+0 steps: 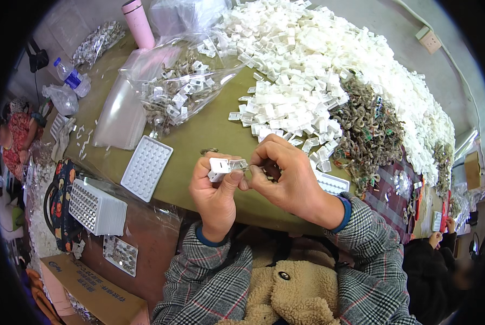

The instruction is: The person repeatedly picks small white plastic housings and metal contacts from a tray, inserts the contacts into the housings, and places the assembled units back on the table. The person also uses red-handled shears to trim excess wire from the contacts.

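Holding white case [218,168], left hand [215,197]

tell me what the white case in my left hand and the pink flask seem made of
White case: likely hard plastic, smooth, since its flap looks see-through. Pink flask: possibly painted metal, judging by its smooth, even colour; plastic possible.

Pale grey wall [375,15], cream socket box [428,40], trailing cable [463,81], olive-green tabletop [210,132], brown lower surface [158,244]
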Motion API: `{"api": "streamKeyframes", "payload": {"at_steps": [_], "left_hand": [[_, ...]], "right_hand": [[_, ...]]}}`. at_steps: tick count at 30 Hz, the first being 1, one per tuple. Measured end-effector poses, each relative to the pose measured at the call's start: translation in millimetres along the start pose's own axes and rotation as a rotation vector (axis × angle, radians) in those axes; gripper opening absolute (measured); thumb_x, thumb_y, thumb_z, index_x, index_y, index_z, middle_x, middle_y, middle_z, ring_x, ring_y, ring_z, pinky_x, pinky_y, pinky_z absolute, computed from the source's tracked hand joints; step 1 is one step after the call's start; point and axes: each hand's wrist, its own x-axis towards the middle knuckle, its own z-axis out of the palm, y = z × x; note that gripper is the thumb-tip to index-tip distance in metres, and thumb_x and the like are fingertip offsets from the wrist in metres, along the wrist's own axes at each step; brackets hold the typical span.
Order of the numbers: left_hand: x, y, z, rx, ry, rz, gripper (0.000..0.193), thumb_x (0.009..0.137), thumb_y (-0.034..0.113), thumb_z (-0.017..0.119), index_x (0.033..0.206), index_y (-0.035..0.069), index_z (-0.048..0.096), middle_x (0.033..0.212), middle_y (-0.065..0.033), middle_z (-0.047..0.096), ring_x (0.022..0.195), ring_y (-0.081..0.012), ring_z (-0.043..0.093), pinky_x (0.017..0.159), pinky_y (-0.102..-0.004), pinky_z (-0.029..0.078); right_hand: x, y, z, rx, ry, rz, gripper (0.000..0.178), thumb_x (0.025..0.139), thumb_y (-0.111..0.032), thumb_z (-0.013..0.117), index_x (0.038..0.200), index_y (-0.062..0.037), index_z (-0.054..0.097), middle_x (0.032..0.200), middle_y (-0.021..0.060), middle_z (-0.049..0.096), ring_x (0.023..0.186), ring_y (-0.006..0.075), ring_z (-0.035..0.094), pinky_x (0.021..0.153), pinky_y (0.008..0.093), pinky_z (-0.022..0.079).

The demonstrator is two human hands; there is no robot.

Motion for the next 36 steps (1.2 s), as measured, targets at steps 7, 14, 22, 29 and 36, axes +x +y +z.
{"api": "streamKeyframes", "payload": {"at_steps": [7, 14, 22, 29, 36], "left_hand": [[-1, -4, -1, -0.003, 0.014, 0.018, 0.019, 0.092, 0.007, 0.07, 0.1, 0.001, 0.053, 0.091, -0.0095, 0.063, 0.067, -0.0122, 0.058, 0.061, -0.0251, 0.051], [1, -3, -5, -0.361, 0.06, -0.269, 0.025, 0.097, 0.018, 0.065, 0.112, -0.001, 0.056, 0.093, -0.0122, 0.065, 0.067, -0.0134, 0.06, 0.059, -0.0272, 0.055], [3, -8, -10, -0.372, -0.015, -0.433, 0.026, 0.099, 0.022, 0.061, 0.112, -0.001, 0.06, 0.093, -0.0143, 0.07, 0.076, -0.0182, 0.071, 0.066, -0.029, 0.062], [-11, -4, 9, -0.065, -0.072, -0.465, 0.02, 0.098, 0.015, 0.063, 0.107, -0.003, 0.061, 0.089, -0.0112, 0.07, 0.075, -0.0177, 0.071, 0.07, -0.0303, 0.061], [-24, -10, 23, 0.122, -0.146, -0.517, 0.018, 0.097, 0.006, 0.062, 0.112, -0.003, 0.06, 0.099, -0.0151, 0.07, 0.081, -0.0172, 0.071, 0.07, -0.0302, 0.062]], "right_hand": [[6, 0, -3, 0.191, -0.165, 0.363, 0.007, 0.086, -0.003, 0.064, 0.088, 0.0031, 0.06, 0.079, 0.0032, 0.063, 0.064, 0.0036, 0.055, 0.054, 0.0202, 0.044], [7, 8, 1, 0.378, -0.163, 0.516, 0.011, 0.087, 0.0, 0.067, 0.095, 0.0051, 0.061, 0.079, 0.0029, 0.065, 0.067, 0.0049, 0.06, 0.058, 0.0203, 0.047], [1, 5, -2, 0.029, 0.066, 0.009, 0.014, 0.083, 0.004, 0.067, 0.097, 0.0038, 0.064, 0.085, 0.0116, 0.066, 0.08, 0.0224, 0.066, 0.074, 0.0319, 0.052], [-12, -1, -26, -0.158, -0.071, 0.072, 0.01, 0.08, -0.002, 0.07, 0.087, 0.0024, 0.064, 0.077, 0.0139, 0.065, 0.07, 0.0233, 0.065, 0.064, 0.0341, 0.052], [-44, 16, -26, -0.177, 0.08, 0.097, 0.011, 0.082, -0.001, 0.068, 0.091, 0.0034, 0.063, 0.078, 0.0156, 0.067, 0.068, 0.0246, 0.068, 0.062, 0.0342, 0.054]]}}
